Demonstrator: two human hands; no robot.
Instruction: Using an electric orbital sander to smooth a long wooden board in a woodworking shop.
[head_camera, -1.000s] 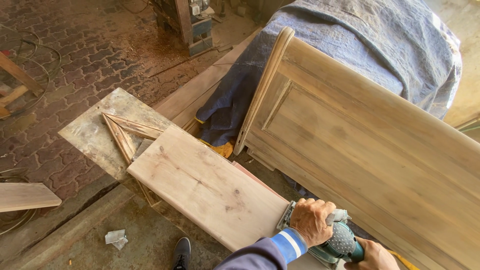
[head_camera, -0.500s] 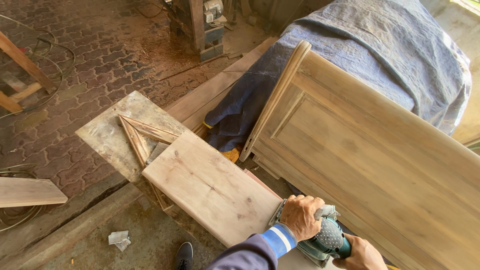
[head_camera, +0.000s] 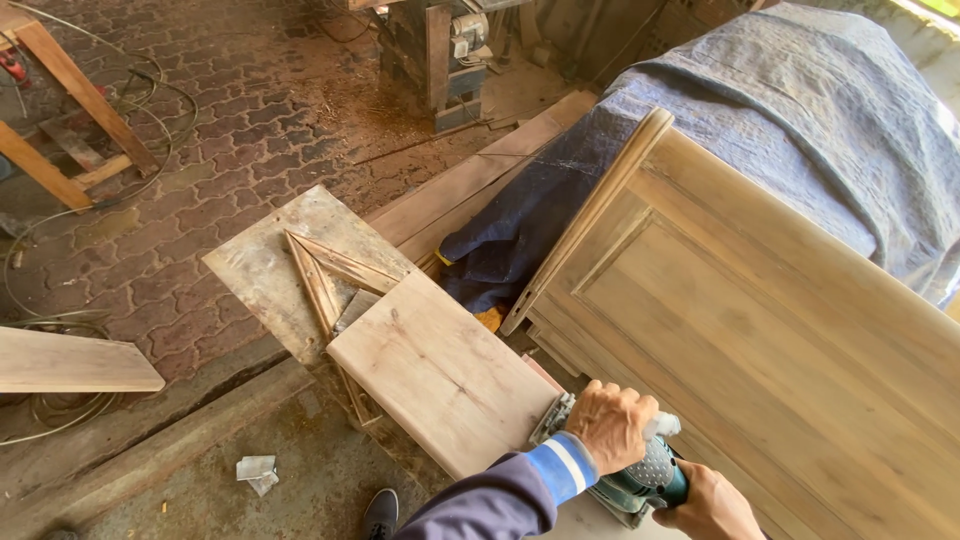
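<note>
A teal and grey electric sander (head_camera: 648, 482) rests on the near end of a pale wooden board (head_camera: 445, 370). My left hand (head_camera: 611, 424) presses down on the sander's front knob, fingers curled over it. My right hand (head_camera: 708, 504) grips the rear handle at the bottom edge of the view, partly cut off. The sander's base plate (head_camera: 553, 417) shows just left of my left hand. The board lies flat over a dusty grey panel (head_camera: 270, 265) with thin triangular mouldings.
A large panelled wooden headboard (head_camera: 760, 340) leans to the right, against a bulk covered by a blue-grey blanket (head_camera: 790, 120). Brick paving, cables, a wooden trestle (head_camera: 60, 110) and a loose plank (head_camera: 70, 365) lie left. My shoe (head_camera: 380, 512) stands below.
The view has shifted so everything sits further right and lower in the picture. Both hands stay on the sander at the board's near end.
</note>
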